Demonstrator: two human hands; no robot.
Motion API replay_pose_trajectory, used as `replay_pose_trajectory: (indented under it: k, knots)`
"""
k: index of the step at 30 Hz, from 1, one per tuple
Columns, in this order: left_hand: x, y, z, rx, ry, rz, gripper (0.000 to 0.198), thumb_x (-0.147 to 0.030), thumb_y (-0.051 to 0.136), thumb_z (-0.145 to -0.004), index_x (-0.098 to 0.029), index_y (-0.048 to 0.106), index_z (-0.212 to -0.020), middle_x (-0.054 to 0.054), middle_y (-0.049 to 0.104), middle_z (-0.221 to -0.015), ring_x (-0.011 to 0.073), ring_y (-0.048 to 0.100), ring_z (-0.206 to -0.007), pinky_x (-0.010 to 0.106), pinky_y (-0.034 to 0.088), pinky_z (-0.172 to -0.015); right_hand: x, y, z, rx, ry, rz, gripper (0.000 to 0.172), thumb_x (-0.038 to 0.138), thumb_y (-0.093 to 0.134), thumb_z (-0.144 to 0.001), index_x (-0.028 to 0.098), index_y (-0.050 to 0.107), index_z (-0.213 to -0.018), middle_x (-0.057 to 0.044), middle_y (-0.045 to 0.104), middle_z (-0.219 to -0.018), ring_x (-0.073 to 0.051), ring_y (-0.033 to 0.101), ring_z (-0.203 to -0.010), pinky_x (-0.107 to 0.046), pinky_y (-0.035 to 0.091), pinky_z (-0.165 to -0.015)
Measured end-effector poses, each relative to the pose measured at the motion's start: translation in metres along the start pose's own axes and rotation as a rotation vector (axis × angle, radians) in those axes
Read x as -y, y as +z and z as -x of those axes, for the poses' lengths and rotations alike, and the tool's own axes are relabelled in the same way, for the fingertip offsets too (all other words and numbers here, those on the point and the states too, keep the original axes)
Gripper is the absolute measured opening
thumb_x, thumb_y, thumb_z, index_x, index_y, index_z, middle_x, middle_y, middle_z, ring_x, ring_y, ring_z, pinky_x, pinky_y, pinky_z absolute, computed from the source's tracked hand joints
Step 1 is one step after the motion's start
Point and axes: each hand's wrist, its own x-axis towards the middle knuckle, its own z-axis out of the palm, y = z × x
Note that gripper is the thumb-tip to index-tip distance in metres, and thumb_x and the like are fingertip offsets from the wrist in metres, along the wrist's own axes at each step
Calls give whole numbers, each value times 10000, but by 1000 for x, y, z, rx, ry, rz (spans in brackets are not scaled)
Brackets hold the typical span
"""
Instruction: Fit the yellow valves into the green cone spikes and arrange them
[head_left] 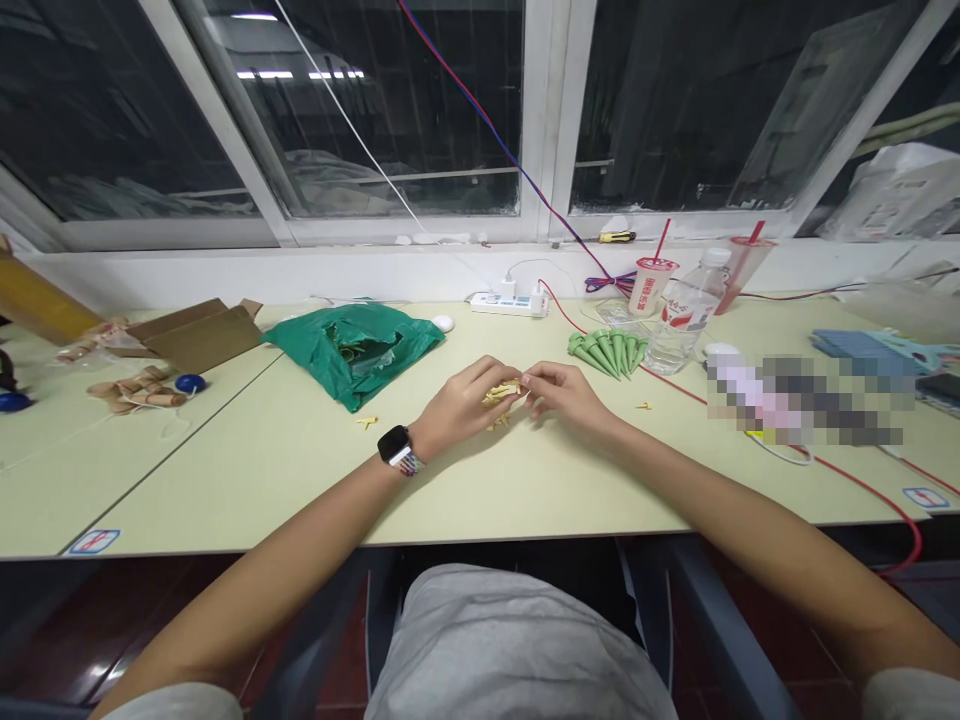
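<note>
Holds small, slender, pale yellow pieces (501, 392) in the curled grip of the left hand (461, 402), over the worktop (465, 505), loosely bunched and pointing different ways. Has the right hand (568, 394) bent close beside them; cannot tell whether pinching one.

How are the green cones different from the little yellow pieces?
Color: the green cones are green, while the yellow pieces are pale yellow.
Size: each green cone is much bigger than any of the yellow pieces.
Place: the green cones lie bunched on the table; several yellow pieces are in the left hand.
Both come in more than one.
</note>
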Motion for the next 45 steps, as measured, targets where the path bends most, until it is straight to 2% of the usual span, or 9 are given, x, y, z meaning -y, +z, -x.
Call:
replay_pose_trajectory:
  k: [5, 11, 16, 21, 27, 33, 38, 43, 45]
  knots:
    - [1, 3, 3, -3, 13, -54, 119, -268, 578, -1038, -207, 652, -1109, 86, 679, -996, 210, 671, -907, 348, 536, -813, 0, 4, 3, 2, -16, 33, 492, 635, 855, -725, 177, 679, -769, -19, 659, -737, -127, 595, -619, -256, 554, -530]
    - [-4, 4, 4, -15, -53, 30, 176, -284, 521, -1064, -207, 678, -1052, 86, 698, -956, 201, 667, -867, 349, 527, -803, -4, 4, 4, 9, -81, 53, 498, 639, 845, -736, 184, 643, -764, -3, 643, -686, -127, 580, -568, -272, 532, -520]
    - [-3, 6, 2, -97, -281, 226, 284, -420, 589, -1037, -196, 699, -901, 56, 725, -843, 187, 664, -783, 321, 502, -732, -6, 6, 8, 39, -145, 81, 433, 583, 819, -807, 211, 629, -923, 34, 624, -635, -138, 597, -550, -289, 536, -557]
    - [0, 7, 0, -52, -495, 522, 424, -533, 604, -1007, -178, 621, -776, -2, 614, -666, 144, 571, -634, 272, 440, -620, -3, 9, 11, 19, -210, 131, 379, 538, 804, -840, 205, 676, -968, 5, 657, -724, -156, 632, -629, -306, 553, -610]
    - [-4, 4, -1, -9, -413, 476, 354, -497, 596, -1020, -185, 621, -853, -12, 596, -698, 143, 549, -660, 275, 415, -637, -3, 6, 9, -28, -220, 122, 356, 501, 820, -837, 193, 714, -979, -1, 680, -715, -158, 632, -618, -305, 540, -612]
    - [-1, 9, 3, -9, -457, 428, 521, -497, 428, -1091, -182, 559, -698, -15, 519, -625, 136, 496, -618, 291, 392, -648, -2, 6, 10, -42, -218, 144, 391, 520, 832, -820, 189, 713, -991, 2, 674, -706, -160, 642, -620, -304, 538, -619]
    - [1, 8, 2, -35, -421, 419, 346, -478, 554, -1042, -187, 615, -866, -27, 555, -677, 141, 518, -646, 278, 388, -636, -5, 5, 8, -68, -208, 144, 406, 527, 846, -801, 186, 714, -976, 4, 669, -678, -163, 648, -611, -301, 541, -607]
    - [1, 7, 1, -24, -449, 403, 517, -498, 441, -1081, -185, 534, -680, -16, 508, -628, 140, 485, -622, 288, 388, -651, -5, 4, 6, -68, -219, 144, 389, 509, 847, -805, 184, 718, -975, 0, 677, -707, -154, 651, -611, -290, 539, -601]
    - [1, 7, 2, -19, -458, 403, 516, -504, 437, -1080, -185, 549, -690, -15, 513, -621, 143, 490, -618, 289, 392, -648, -4, 4, 6, -70, -218, 137, 392, 510, 851, -797, 184, 716, -969, -3, 680, -723, -152, 652, -612, -290, 540, -596]
